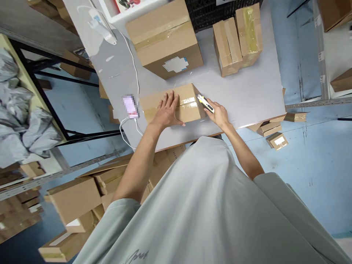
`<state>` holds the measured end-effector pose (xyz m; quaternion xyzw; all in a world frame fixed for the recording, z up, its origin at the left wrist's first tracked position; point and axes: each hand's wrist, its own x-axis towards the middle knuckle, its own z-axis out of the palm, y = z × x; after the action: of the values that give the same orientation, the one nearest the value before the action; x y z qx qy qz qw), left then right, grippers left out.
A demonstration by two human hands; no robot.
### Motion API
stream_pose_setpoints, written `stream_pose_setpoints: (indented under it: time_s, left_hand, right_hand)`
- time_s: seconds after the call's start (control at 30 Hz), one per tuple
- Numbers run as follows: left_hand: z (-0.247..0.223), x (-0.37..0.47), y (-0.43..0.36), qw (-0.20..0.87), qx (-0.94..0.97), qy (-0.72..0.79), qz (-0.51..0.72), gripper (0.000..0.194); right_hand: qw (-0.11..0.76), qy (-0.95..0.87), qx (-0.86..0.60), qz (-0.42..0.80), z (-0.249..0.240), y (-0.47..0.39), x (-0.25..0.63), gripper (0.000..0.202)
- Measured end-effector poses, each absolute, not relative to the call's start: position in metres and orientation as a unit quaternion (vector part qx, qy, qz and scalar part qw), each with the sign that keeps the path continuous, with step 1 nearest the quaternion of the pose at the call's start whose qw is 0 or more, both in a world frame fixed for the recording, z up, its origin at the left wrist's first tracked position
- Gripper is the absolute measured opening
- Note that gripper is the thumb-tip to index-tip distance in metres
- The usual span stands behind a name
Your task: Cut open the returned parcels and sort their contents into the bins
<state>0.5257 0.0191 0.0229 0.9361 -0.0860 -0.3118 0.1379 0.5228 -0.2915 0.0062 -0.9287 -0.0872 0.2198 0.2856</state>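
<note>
One carton (184, 92) lies on the bench (247, 97); atop it the left hand (168, 112) rests, fingers (171, 98) spread; at its right end the right hand (219, 113) clasps a cutter (206, 104). Slitting tape (189, 103) seems in hand; the next stroke needs bracing.

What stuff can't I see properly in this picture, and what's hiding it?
All in the head view:
Inside the carton under the left hand: its closed cardboard hides it.
Part of that carton's top: the hand covers it.
Cutter blade: too small to tell if it touches cardboard.
Phone screen: blurred into squares.
Black crate: cut off by the top edge.
</note>
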Motion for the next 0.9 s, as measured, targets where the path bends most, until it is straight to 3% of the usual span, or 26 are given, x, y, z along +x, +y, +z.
stream_pose_setpoints:
  time_s: [0.67, 0.9]
  left_hand:
    - [0.029, 0.528, 0.013, 0.132, 0.934, -0.082, -0.322, 0.187]
    - [0.03, 0.485, 0.036, 0.204, 0.957, 0.034, -0.203, 0.165]
  right_hand:
    - [0.261, -0.154, -0.901, 0.309, 0.025, -0.318, 0.476, 0.066]
    - [0.258, -0.09, -0.933, 0.236, 0.031, -0.338, 0.465, 0.06]
